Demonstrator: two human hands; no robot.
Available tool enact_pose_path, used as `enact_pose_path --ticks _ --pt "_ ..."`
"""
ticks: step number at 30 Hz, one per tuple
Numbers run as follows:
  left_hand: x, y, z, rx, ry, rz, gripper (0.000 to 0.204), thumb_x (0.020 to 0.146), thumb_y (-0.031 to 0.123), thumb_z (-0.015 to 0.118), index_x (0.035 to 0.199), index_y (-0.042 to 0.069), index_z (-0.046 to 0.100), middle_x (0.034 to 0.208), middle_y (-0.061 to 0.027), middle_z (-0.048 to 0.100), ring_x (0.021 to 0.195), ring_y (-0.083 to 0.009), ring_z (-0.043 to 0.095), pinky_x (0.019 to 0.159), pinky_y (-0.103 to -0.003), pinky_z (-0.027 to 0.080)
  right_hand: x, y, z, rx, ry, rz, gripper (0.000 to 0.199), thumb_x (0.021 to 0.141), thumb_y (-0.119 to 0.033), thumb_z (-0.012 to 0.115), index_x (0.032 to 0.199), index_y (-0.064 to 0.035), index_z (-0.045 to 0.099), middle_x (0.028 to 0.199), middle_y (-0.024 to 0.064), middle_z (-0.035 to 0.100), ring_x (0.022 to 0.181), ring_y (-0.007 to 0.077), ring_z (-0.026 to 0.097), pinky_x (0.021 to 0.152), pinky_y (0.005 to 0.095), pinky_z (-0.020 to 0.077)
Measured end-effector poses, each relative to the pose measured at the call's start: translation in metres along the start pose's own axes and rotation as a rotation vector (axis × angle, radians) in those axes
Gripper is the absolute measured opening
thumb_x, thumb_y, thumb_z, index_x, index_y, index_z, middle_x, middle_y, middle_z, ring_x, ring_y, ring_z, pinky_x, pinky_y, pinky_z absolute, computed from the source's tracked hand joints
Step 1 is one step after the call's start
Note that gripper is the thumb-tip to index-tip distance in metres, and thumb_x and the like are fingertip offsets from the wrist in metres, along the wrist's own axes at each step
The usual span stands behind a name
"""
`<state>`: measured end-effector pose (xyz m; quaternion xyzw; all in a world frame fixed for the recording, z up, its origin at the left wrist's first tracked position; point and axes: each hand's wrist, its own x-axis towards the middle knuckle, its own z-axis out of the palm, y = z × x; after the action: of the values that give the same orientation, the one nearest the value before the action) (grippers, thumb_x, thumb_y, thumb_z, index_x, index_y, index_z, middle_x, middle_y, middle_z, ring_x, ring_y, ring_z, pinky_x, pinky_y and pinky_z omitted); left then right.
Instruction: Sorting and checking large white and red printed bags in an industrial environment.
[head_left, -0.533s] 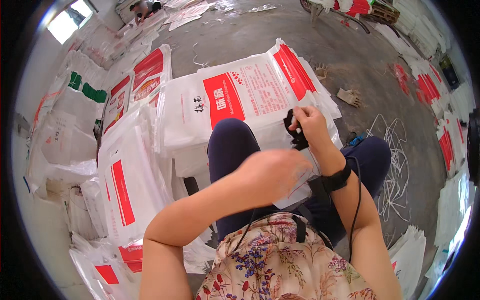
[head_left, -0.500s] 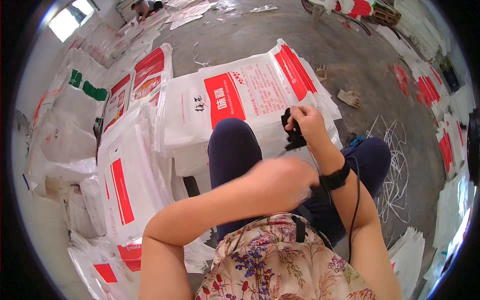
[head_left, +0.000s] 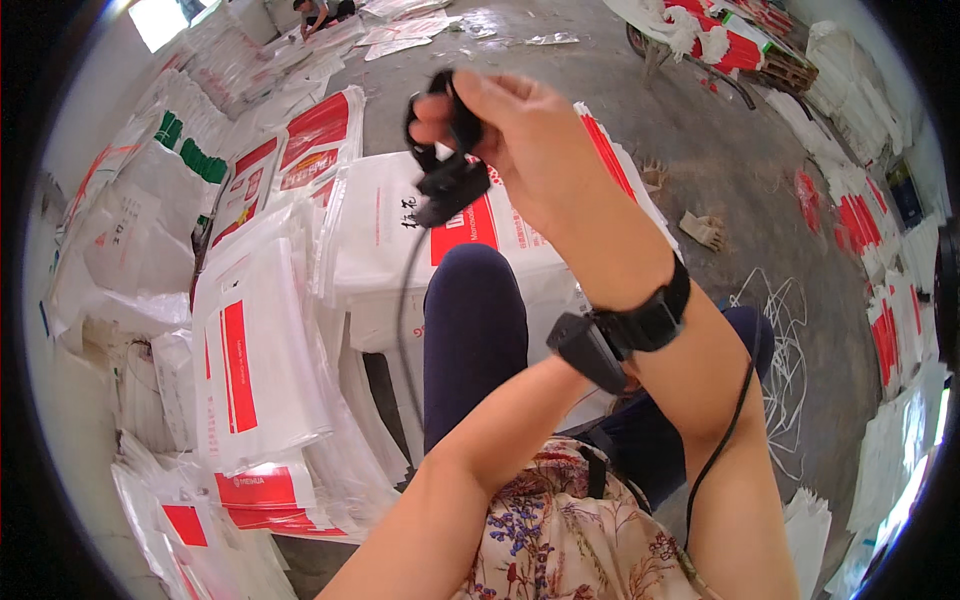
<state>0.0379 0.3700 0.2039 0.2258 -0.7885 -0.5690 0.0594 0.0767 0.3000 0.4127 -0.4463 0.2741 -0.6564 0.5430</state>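
Raised over the white bags, my right hand (head_left: 515, 125) is closed on a black strap with a small black box (head_left: 455, 185). Several fingers pass around or through the strap. A thin black cable (head_left: 403, 310) hangs from the box. On my right wrist is a black wristband (head_left: 655, 318) with a dark block-shaped device (head_left: 588, 350) on its inner side. My left forearm (head_left: 510, 410) crosses toward that wrist. The left hand is mostly hidden behind the device and right forearm, so its fingers do not show clearly. Below the strap lies a stack of red-and-white printed bags (head_left: 375, 235).
More bag stacks (head_left: 270, 370) stand at my left. Two work gloves (head_left: 703, 230) lie on the grey floor, and tangled white cord (head_left: 785, 370) lies at my right. Bags line the right wall. At the far left a person (head_left: 322, 15) bends over bags.
My right hand has lifted up and left with the black strap and box. My left hand has moved right, behind the right wrist. The wrist device now shows clearly.
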Motion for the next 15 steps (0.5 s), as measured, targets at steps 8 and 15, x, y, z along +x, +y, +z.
enact_pose_path --ticks 8,15 --pt "-0.080 -0.073 -0.153 -0.902 0.761 0.237 0.037 0.097 0.016 0.058 0.133 0.005 0.058 0.133 -0.0130 0.062 0.119 -0.0243 0.062 0.104 -0.043 0.049 -0.061 -0.101 -0.012 -0.415 0.049 -0.334 0.027 0.106 -0.024 0.058 0.108 0.0015 0.067 0.094 0.0117 0.072 0.068 0.0131 0.061 0.073 0.0282 0.0516" --pt "-0.152 0.066 -0.165 -0.363 0.539 0.273 0.025 0.101 0.003 0.049 0.119 -0.002 0.065 0.116 -0.0119 0.069 0.106 -0.0195 0.068 0.097 -0.033 0.054 -0.104 0.022 -0.115 -0.337 0.229 0.182 0.019 0.103 -0.018 0.064 0.108 -0.0001 0.063 0.103 0.0094 0.071 0.079 0.0139 0.068 0.070 0.0279 0.0550"
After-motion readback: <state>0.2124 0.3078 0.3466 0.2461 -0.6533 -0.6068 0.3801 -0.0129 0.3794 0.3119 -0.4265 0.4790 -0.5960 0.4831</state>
